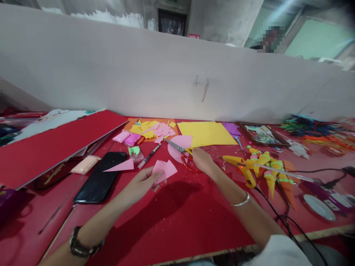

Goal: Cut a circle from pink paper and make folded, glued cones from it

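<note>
My left hand (148,179) pinches a pink paper piece (168,170) with pointed corners, held over the red table (177,221). At the handles of the scissors (177,147) is my right hand (202,159); its fingers are curled around the yellow part, and the blades point up and left. Beneath the scissors lies a larger, rounded pink paper (183,141). A narrow pink triangle (122,166) rests partly on a black phone (102,179). Between the phone and the scissors lies a pen (149,155).
Yellow sheets (209,133) and paper scraps (155,130) lie toward the white partition (155,81). On the right are a yellow glue gun (241,168), yellow cones (270,177), black cables and a tray (262,135). A red board (61,144) slants at left.
</note>
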Tool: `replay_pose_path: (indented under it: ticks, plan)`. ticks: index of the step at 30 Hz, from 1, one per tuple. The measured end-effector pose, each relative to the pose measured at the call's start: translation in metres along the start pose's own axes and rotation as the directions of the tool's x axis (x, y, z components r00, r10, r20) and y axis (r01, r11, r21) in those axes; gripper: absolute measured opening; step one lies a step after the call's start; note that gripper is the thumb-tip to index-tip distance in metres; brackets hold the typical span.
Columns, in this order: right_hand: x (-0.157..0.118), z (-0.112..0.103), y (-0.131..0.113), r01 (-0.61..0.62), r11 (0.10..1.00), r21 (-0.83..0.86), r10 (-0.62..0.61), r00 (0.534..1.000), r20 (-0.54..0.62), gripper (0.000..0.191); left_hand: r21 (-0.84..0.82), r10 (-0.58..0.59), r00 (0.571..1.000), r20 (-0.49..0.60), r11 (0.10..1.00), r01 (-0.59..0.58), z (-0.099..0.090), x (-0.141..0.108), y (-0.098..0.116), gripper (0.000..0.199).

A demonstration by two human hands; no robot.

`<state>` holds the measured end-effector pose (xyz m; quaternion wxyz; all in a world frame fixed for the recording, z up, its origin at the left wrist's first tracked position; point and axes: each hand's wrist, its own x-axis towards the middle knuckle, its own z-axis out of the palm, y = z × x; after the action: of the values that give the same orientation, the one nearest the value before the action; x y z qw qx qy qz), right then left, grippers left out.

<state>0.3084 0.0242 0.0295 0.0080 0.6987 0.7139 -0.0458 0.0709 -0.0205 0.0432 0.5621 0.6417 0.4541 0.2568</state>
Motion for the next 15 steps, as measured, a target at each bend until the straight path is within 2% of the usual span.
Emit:
replay_pose_path:
  ticks: [4, 8, 12, 15]
  plan:
    - [0.002, 0.006, 0.002, 0.047, 0.998, 0.039, -0.047, 0.999, 0.015, 0.03, -0.095, -0.093, 0.996, -0.001, 0.991, 0.092, -0.003, -0.005, -0.003, 0.038]
    - [-0.002, 0.007, 0.005, 0.009, 0.993, 0.116, -0.011, 1.0, 0.017, 0.037, -0.271, -0.159, 0.987, -0.016, 0.951, 0.148, -0.002, -0.01, -0.008, 0.035]
    - [0.005, 0.012, 0.008, -0.045, 0.973, 0.227, 0.044, 0.999, 0.008, 0.03, -0.35, -0.181, 0.983, 0.025, 0.92, 0.178, 0.006, -0.014, -0.007, 0.037]
    - [0.004, 0.016, 0.012, -0.054, 0.938, 0.341, 0.071, 0.997, -0.038, 0.028, -0.353, -0.155, 0.988, 0.01, 0.924, 0.149, 0.008, -0.016, -0.001, 0.038]
